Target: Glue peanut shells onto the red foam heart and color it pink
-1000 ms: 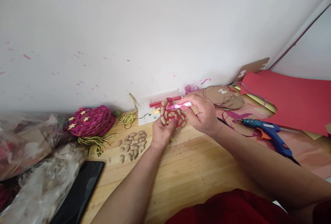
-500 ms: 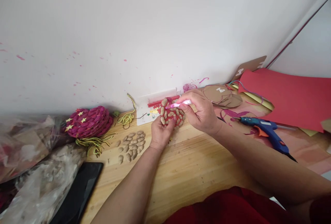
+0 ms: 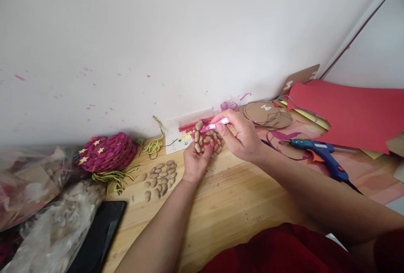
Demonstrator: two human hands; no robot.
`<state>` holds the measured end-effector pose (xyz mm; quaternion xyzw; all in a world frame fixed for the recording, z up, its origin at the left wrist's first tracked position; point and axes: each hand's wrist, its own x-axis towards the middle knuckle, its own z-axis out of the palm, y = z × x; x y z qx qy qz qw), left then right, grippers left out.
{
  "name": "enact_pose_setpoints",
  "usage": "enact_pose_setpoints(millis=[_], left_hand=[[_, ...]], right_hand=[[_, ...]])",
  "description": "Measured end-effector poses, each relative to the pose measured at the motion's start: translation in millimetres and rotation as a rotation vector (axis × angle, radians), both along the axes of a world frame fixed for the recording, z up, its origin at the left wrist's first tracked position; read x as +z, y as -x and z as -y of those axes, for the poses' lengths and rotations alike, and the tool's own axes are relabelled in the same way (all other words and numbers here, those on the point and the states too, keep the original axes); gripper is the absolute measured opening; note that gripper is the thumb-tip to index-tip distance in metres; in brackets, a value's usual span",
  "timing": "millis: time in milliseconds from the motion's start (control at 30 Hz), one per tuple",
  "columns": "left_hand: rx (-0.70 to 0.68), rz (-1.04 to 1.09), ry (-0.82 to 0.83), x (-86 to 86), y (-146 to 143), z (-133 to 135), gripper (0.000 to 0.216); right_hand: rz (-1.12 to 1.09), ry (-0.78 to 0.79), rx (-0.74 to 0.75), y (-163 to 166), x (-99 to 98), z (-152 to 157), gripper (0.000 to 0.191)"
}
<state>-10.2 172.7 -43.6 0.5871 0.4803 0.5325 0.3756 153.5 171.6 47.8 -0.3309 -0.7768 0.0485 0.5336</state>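
My left hand (image 3: 196, 164) is closed on the near edge of a red disc covered with peanuts (image 3: 207, 139), thumb lying on top. Between the fingers of my right hand (image 3: 241, 136) is a white paintbrush (image 3: 222, 123) with a pink-stained end. Its tip meets or nearly meets a peanut on the upper left part of the disc; at this size I cannot tell which. Some peanuts there look purple, the others bare. Loose peanuts (image 3: 160, 178) lie on the table to the left of my left hand.
On the left are a stack of purple peanut discs with yellow stars (image 3: 107, 151), plastic bags (image 3: 59, 226) and a black tray-like object (image 3: 101, 231). A glue gun (image 3: 318, 151), cardboard circles (image 3: 265, 115) and red sheets (image 3: 353, 117) lie right. A paint-stained cup (image 3: 229, 105) stands near the wall.
The view has shifted slightly. Both hands keep their hold, and the brush tip stays around the same peanuts at the disc's upper left.
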Motion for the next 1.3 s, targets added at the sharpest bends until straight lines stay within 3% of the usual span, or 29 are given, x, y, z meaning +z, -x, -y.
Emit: enact_pose_setpoints(millis=[367,967,1300], left_hand=[[-0.011,-0.076,-0.070,-2.3,2,0,0.018],[-0.030,-0.072,-0.104,-3.7,2,0,0.015],[-0.047,-0.085,-0.121,-5.1,3,-1,0.017]], right_hand=[[-0.032,0.083,-0.057,-2,-1.8,7,0.001],[0.054,-0.043,-0.022,-8,-1.1,7,0.002],[0.049,-0.016,0.004,-11,0.0,6,0.002]])
